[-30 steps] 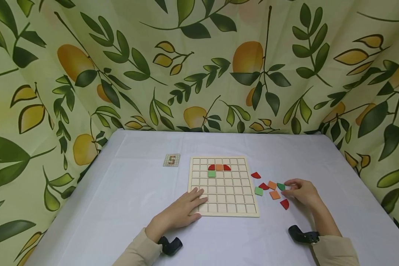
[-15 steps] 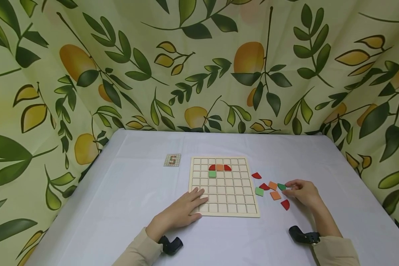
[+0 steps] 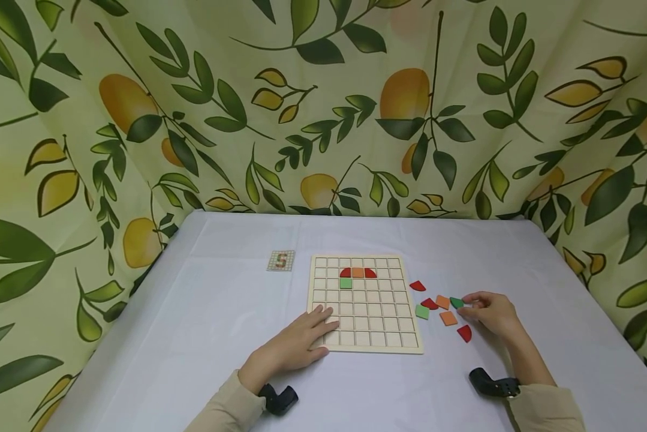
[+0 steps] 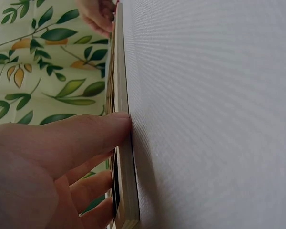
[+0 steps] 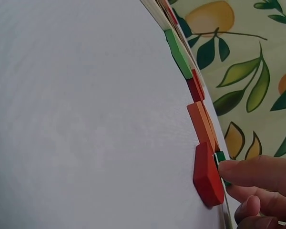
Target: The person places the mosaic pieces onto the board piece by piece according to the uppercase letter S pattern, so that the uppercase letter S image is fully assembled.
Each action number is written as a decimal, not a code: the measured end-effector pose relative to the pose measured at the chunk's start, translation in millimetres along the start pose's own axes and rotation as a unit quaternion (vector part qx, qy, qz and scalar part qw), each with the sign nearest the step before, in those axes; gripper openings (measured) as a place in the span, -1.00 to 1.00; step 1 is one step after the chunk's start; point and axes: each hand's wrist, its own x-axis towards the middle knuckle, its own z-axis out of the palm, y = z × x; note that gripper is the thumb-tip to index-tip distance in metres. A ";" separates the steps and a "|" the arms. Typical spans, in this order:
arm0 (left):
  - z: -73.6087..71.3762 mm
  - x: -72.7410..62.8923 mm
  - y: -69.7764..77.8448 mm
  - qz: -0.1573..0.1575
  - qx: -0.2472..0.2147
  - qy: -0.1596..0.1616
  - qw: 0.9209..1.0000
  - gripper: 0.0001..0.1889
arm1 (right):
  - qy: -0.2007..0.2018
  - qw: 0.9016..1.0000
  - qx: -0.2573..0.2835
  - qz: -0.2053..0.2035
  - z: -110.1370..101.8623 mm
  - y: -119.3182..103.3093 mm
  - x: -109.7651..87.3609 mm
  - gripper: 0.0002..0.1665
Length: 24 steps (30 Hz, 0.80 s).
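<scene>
A square wooden grid board (image 3: 377, 324) lies flat on the table. My left hand (image 3: 296, 339) rests on its lower left part with fingers spread; in the left wrist view the thumb (image 4: 95, 136) presses against the board's side edge (image 4: 125, 176). Two red quarter-circles (image 3: 370, 273), an orange square (image 3: 358, 272) and a light green square (image 3: 345, 282) sit in the upper cells. Right of the board, my right hand (image 3: 490, 312) pinches a dark green quarter-circle piece (image 3: 456, 303) between thumb and finger, low at the table. The right wrist view shows that green piece (image 5: 221, 157) partly hidden by fingertips.
Loose pieces lie between board and right hand: red quarter-circles (image 3: 465, 333), orange squares (image 3: 448, 318) and a light green square (image 3: 423, 312). A small card (image 3: 281, 260) with a gridded S-like figure lies left of the board. A leaf-patterned curtain (image 3: 323, 120) hangs behind the table.
The head view has shifted very slightly. Both hands and all pieces stay in place, the right hand's fingers still at the dark green piece.
</scene>
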 end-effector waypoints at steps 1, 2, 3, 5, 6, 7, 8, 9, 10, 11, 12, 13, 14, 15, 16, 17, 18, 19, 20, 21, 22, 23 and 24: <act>0.0 -0.1 0.1 -0.001 0.001 0.000 1.000 -0.45 | -0.001 1.000 0.002 0.000 -0.1 -0.7 -0.4 -0.52; -0.1 -0.1 0.1 -0.002 0.000 0.000 1.000 -0.45 | -0.002 1.000 0.001 0.000 0.0 -1.4 -0.6 -0.53; -0.1 -0.2 0.1 -0.003 0.000 0.000 1.000 -0.45 | -0.003 1.000 0.001 0.000 -0.1 -2.0 -0.8 -0.54; -0.1 -0.4 0.1 -0.004 -0.002 0.000 1.000 -0.45 | -0.001 1.000 0.000 -0.004 -0.5 -4.1 -1.4 -0.54; -0.2 -0.4 0.0 -0.004 -0.004 0.000 1.000 -0.45 | 0.000 1.000 -0.001 -0.006 -0.8 -5.2 -1.7 -0.54; -0.3 -0.6 0.0 -0.004 -0.004 0.000 1.000 -0.45 | 0.001 1.000 -0.002 -0.006 -1.1 -6.4 -1.9 -0.54; -0.3 -0.6 0.0 -0.003 -0.004 0.000 1.000 -0.45 | 0.001 1.000 -0.003 -0.007 -1.4 -7.7 -1.8 -0.53; -0.4 -0.6 -0.1 -0.003 -0.004 0.001 1.000 -0.45 | 0.002 1.000 -0.004 -0.008 -1.4 -9.4 -1.9 -0.53; -0.5 -0.6 -0.1 -0.002 -0.005 0.001 1.000 -0.45 | 0.003 1.000 -0.004 -0.008 -1.1 -11.3 -2.0 -0.53; -0.7 -0.8 -0.1 -0.002 -0.005 0.001 1.000 -0.45 | 0.003 1.000 -0.004 -0.008 -0.7 -13.3 -2.1 -0.53; -0.9 -0.8 0.0 -0.001 -0.006 0.002 1.000 -0.45 | 0.003 1.000 -0.005 -0.008 -0.1 -15.1 -2.0 -0.52; -1.1 -0.8 0.1 0.000 -0.006 0.002 1.000 -0.45 | 0.003 1.000 -0.006 -0.008 0.6 -17.2 -1.9 -0.52; -1.3 -0.6 0.0 0.001 -0.006 0.002 1.000 -0.45 | 0.003 1.000 -0.005 -0.009 1.5 -19.4 -2.0 -0.52; -1.4 -0.5 -0.1 0.001 -0.006 0.002 1.000 -0.45 | 0.004 1.000 -0.005 -0.009 2.5 -21.4 -2.1 -0.52; -1.5 -0.5 -0.1 0.001 -0.007 0.002 1.000 -0.44 | 0.003 1.000 -0.005 -0.010 3.4 -23.2 -1.8 -0.52; -1.5 -0.4 0.0 0.001 -0.008 0.001 1.000 -0.44 | 0.002 1.000 -0.005 -0.010 4.3 -25.0 -1.6 -0.51; -1.5 -0.3 0.0 0.002 -0.007 0.002 1.000 -0.44 | 0.000 1.000 -0.006 -0.009 5.3 -26.7 -1.5 -0.51; -1.5 -0.3 0.0 0.002 -0.006 0.001 1.000 -0.44 | -0.002 1.000 -0.004 -0.007 6.6 -28.3 -1.3 -0.50; -1.4 -0.2 0.0 0.002 -0.006 0.000 1.000 -0.44 | -0.004 1.000 -0.002 -0.005 8.0 -29.8 -1.1 -0.49; -1.4 -0.3 0.0 0.002 -0.006 0.000 1.000 -0.45 | -0.005 1.000 -0.001 -0.004 9.4 -31.3 -1.0 -0.48; -1.4 -0.3 0.2 0.002 -0.006 0.000 1.000 -0.45 | -0.007 1.000 0.000 -0.002 11.0 -32.7 -1.0 -0.47; -1.6 -0.4 0.5 0.003 -0.005 0.000 1.000 -0.45 | -0.008 1.000 0.002 0.000 12.5 -34.1 -1.3 -0.47; -1.6 -0.4 0.6 0.003 -0.004 -0.001 1.000 -0.45 | -0.008 1.000 0.004 0.000 13.8 -35.4 -1.5 -0.48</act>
